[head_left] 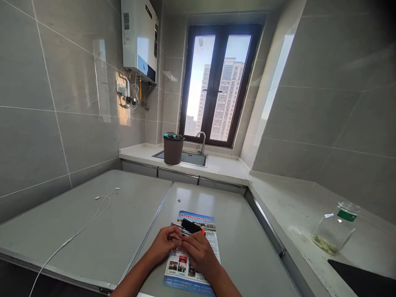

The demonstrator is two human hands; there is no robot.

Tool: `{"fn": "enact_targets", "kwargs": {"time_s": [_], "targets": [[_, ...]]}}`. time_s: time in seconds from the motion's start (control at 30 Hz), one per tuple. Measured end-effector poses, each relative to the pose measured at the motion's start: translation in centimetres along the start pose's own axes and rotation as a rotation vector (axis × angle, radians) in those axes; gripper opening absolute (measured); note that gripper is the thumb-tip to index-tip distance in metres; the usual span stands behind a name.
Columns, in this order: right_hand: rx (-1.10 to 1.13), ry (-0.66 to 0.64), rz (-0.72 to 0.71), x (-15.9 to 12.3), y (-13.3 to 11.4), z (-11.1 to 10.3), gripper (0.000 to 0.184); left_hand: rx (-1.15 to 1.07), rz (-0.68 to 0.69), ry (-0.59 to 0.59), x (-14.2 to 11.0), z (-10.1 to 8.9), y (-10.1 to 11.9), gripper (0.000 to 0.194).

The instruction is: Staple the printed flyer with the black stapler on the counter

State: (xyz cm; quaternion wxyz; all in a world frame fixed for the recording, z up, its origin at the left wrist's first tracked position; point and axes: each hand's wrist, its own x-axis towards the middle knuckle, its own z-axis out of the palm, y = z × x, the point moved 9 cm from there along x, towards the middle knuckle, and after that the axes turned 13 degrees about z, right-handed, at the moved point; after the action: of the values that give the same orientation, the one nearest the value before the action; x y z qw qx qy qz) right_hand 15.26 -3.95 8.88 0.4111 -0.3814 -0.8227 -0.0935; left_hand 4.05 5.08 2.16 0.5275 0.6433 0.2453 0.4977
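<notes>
My left hand and my right hand meet over a printed leaflet on the table. Both have their thumbs and fingertips pinched together, almost touching each other. Whatever lies between the fingertips is too small or too hidden to make out. Just beyond the fingers is a black object with a metallic strip and a red bit at its right end. My hands cover part of it, so its kind is unclear. Farther off, a few tiny dark pieces lie on the grey tabletop.
A white cable crosses the left table panel. Behind the table, a brown bin stands at the sink beside a faucet. On the right counter are a glass jar and a clear disc.
</notes>
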Motion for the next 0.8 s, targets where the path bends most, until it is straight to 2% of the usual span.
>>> {"fn": "enact_targets", "kwargs": {"time_s": [0.23,0.3,0.37,0.47,0.53,0.6,0.7,0.8], "targets": [[0.026,0.017,-0.003,0.1,-0.4,-0.5,0.020,-0.040,-0.003,0.019,0.1,-0.4,-0.1,0.038],[0.050,0.079,0.075,0.0,0.8,-1.1,0.019,0.020,0.029,0.067,0.3,-1.1,0.2,0.040],[0.056,0.172,0.186,-0.2,2.8,-2.1,0.019,0.107,0.063,0.124,0.5,-2.0,0.4,0.053],[0.026,0.319,0.361,-0.7,7.2,-4.3,0.016,0.201,0.063,0.146,0.7,-2.7,0.1,0.069],[0.005,0.390,0.483,-0.9,10.9,-5.9,0.015,0.229,0.055,0.133,0.8,-2.8,-0.4,0.067],[-0.026,0.419,0.636,-1.3,15.4,-7.2,0.021,0.243,0.054,0.129,0.8,-2.9,-0.6,0.063],[-0.136,0.336,0.952,-2.3,22.8,-7.6,0.031,0.253,0.054,0.139,0.8,-3.0,-0.6,0.056],[-0.184,0.246,1.101,-3.2,27.8,-7.0,0.027,0.260,0.052,0.143,0.8,-2.9,-0.6,0.054]]}}
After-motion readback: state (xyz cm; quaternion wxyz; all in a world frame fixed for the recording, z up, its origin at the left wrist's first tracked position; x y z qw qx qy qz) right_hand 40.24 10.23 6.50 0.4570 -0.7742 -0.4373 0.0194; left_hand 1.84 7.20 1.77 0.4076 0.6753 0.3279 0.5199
